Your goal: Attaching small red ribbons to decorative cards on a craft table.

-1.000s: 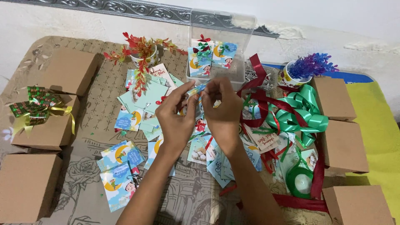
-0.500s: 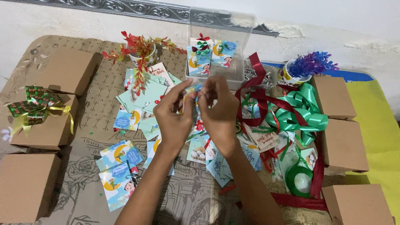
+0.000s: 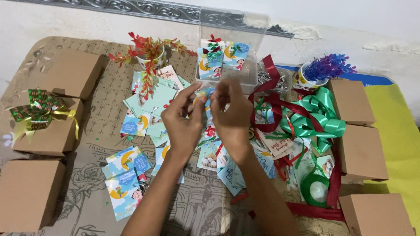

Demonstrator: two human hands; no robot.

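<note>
Pinching a small blue gift card (image 3: 206,97) upright between left hand (image 3: 183,120) and right hand (image 3: 232,116), fingertips of both closing on its edges, hovering above the scattered cards (image 3: 131,175), just before the clear plastic box (image 3: 232,48).

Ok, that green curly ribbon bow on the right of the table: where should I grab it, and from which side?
Probably pinch the green curly ribbon bow at its knotted centre, coming straight down from above. Its loops fan outward and would crush under a side grip, and the dark red ribbon tangles around its left.
</note>
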